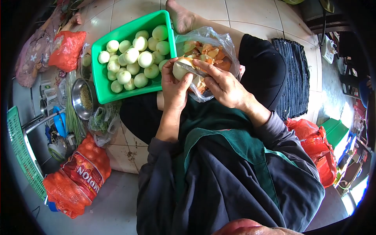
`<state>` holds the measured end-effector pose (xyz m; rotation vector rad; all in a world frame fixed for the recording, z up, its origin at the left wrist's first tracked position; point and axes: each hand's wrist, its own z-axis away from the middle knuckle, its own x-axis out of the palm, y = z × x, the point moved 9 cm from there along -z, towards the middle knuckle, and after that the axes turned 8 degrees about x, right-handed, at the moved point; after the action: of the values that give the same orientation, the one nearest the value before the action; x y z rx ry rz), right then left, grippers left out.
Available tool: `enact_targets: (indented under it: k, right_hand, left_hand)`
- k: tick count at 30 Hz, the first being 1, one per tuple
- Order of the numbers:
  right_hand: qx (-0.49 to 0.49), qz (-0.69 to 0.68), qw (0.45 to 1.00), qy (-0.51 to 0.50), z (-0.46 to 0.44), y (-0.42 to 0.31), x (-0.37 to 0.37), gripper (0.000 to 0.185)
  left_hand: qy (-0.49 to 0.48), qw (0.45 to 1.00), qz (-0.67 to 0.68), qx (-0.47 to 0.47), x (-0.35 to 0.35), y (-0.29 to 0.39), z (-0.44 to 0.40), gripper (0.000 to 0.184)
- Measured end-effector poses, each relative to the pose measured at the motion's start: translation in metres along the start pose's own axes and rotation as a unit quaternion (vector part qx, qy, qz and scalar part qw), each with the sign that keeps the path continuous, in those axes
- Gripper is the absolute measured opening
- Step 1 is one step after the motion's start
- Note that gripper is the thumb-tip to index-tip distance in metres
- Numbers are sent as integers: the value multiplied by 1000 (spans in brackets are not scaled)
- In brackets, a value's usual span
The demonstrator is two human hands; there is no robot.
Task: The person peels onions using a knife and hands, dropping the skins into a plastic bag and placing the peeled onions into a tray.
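My left hand (175, 87) is closed around a partly peeled onion (180, 69), its pale flesh showing on the left side. Held in my right hand (224, 85), a knife (192, 69) lies with its blade against the onion; the handle is hidden by my fingers. Beneath both hands, a clear plastic bag (225, 39) contains brown onion skins (207, 51). Just left of it stands a green basin (102, 84) holding many peeled onions (133, 55).
A metal bowl (80, 102) and a bag of greens (102, 119) are at the left. Red mesh sacks lie at lower left (84, 172) and right (313, 145). A dark woven mat (291, 74) is beside my knee. Another person's hand (75, 18) shows at upper left.
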<state>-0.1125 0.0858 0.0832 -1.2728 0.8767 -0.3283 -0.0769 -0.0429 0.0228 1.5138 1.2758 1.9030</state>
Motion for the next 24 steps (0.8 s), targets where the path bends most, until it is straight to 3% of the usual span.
enact_targets:
  k: [2,5,8,9,16,24]
  right_hand:
    - [-77,26,996,46,-1,-6,-3,46]
    - [100,-139,985,-20,-3,21,-1,45]
    - [135,-112,981,-77,2,16,1,46]
    - [77,-76,993,-44,2,7,-1,48]
    - [-26,-25,999,31,1,-2,-1,43]
    - [159,-181,970,-24,-2,31,-5,36]
  left_hand:
    - [-1,1000,-16,14,-3,-1,-1,57]
    - [0,1000,-5,9,1,0,0,58]
    - [12,999,41,11,6,4,-2,57]
    - [12,999,39,4,5,3,-1,56]
    - [22,995,77,-54,7,-2,2,52]
    - [6,995,91,-40,6,-3,2,54]
